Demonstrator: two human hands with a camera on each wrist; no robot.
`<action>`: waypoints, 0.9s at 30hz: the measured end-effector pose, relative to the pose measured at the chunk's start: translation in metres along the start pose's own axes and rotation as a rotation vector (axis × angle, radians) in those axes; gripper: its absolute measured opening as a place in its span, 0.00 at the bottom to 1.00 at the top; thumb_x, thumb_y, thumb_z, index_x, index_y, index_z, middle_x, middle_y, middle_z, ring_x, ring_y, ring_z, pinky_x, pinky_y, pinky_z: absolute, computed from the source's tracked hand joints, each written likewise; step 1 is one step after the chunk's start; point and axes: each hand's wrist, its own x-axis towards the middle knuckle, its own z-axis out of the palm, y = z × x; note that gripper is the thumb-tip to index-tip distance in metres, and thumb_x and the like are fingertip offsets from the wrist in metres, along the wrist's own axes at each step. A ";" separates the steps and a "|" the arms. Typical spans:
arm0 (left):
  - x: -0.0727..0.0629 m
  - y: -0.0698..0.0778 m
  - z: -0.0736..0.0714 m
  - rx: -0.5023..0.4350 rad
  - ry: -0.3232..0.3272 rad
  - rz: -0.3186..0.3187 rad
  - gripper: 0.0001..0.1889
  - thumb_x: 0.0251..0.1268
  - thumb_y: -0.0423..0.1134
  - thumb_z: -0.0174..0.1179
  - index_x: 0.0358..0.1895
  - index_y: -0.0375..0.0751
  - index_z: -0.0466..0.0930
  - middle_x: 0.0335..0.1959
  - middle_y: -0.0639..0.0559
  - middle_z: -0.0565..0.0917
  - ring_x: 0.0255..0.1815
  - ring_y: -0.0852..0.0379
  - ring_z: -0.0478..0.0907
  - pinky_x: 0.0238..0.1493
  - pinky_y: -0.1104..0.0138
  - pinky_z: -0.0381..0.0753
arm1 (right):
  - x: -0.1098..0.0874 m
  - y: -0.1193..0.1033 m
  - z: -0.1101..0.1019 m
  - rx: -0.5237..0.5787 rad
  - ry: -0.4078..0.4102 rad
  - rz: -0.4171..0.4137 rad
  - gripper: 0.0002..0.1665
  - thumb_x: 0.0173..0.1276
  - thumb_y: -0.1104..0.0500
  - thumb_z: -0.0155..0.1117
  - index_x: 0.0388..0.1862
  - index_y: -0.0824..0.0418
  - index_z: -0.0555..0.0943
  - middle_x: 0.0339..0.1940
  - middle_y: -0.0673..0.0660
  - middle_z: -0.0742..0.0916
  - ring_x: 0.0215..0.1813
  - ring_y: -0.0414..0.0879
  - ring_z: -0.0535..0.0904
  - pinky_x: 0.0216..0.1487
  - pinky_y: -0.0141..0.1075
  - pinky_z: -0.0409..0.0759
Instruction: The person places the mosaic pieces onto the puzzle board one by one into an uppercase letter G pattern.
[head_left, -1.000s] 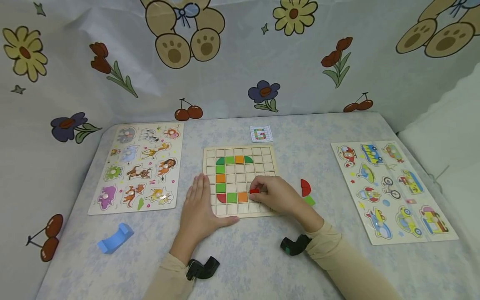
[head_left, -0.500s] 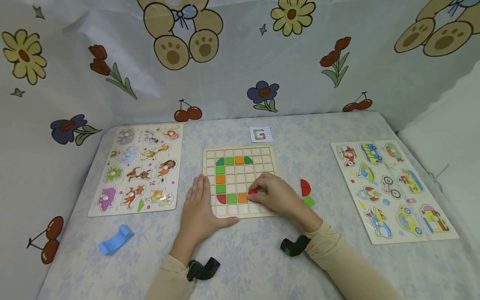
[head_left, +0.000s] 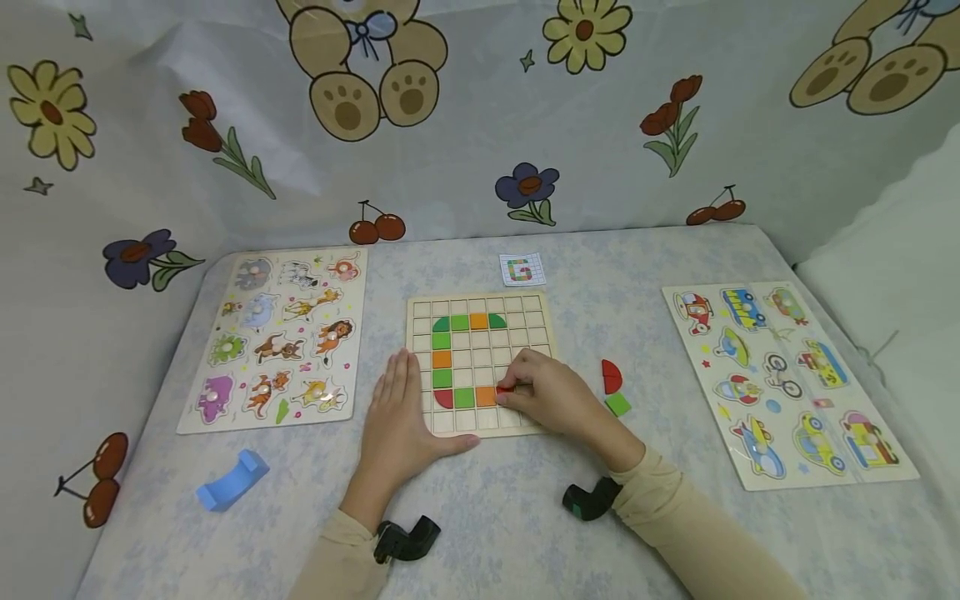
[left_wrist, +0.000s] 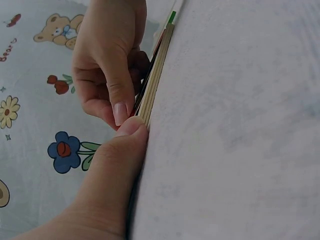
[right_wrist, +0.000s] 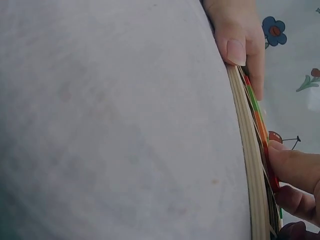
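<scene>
A wooden grid board [head_left: 534,417] lies in the middle of the table, with green, orange and red pieces forming part of a letter shape. The left hand [head_left: 397,425] rests along the board's left side, fingers straight and thumb stretched along the front edge. The right hand [head_left: 551,392] is over the lower right of the board. Its thumb and fingers pinch a red piece [right_wrist: 273,181], mostly hidden in the head view, right beside an orange square [head_left: 486,396]. To the right of the board lie red quarter-round pieces [head_left: 611,377] and a green square [head_left: 618,405].
A small pattern card [head_left: 522,269] showing a G lies behind the board. An animal puzzle board [head_left: 281,337] is on the left, a vehicle puzzle board [head_left: 787,383] on the right. A blue curved block [head_left: 232,481] sits at the front left.
The right hand has shifted slightly down with the red piece, which now sits next to the orange square and shows less. The left hand stays in place.
</scene>
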 end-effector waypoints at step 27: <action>0.000 0.001 0.001 -0.019 0.001 -0.008 0.79 0.30 0.84 0.64 0.80 0.37 0.37 0.83 0.43 0.39 0.84 0.47 0.34 0.82 0.48 0.43 | -0.042 0.019 -0.030 -0.018 0.038 0.058 0.15 0.64 0.55 0.72 0.51 0.50 0.84 0.42 0.44 0.84 0.31 0.39 0.72 0.32 0.30 0.74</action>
